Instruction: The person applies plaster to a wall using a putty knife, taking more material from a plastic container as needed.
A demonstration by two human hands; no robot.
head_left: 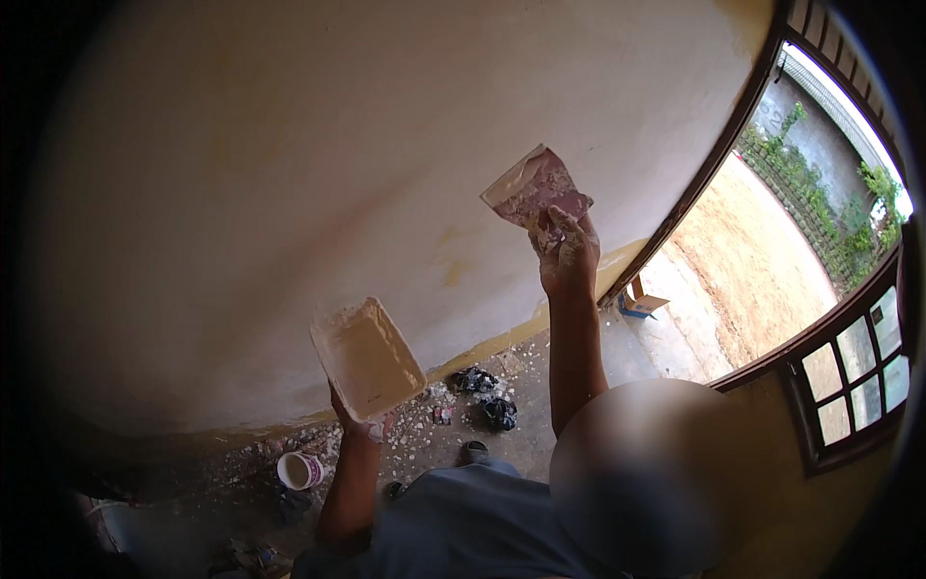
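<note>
My left hand grips a rectangular tray at its lower end, fingers mostly hidden behind it; pale paste coats the tray's inside. Higher and to the right, my right hand is closed on a flat, pinkish putty spreader smeared with white paste, held in front of the wall; whether it touches the wall I cannot tell. White paste also covers the fingers of my right hand. The wall is off-white with brownish and yellow patches.
Below, pale debris litters the floor around black crumpled bags and a white bucket. At the right are an open doorway onto dirt ground and plants, a cardboard box by it, and a paned window frame.
</note>
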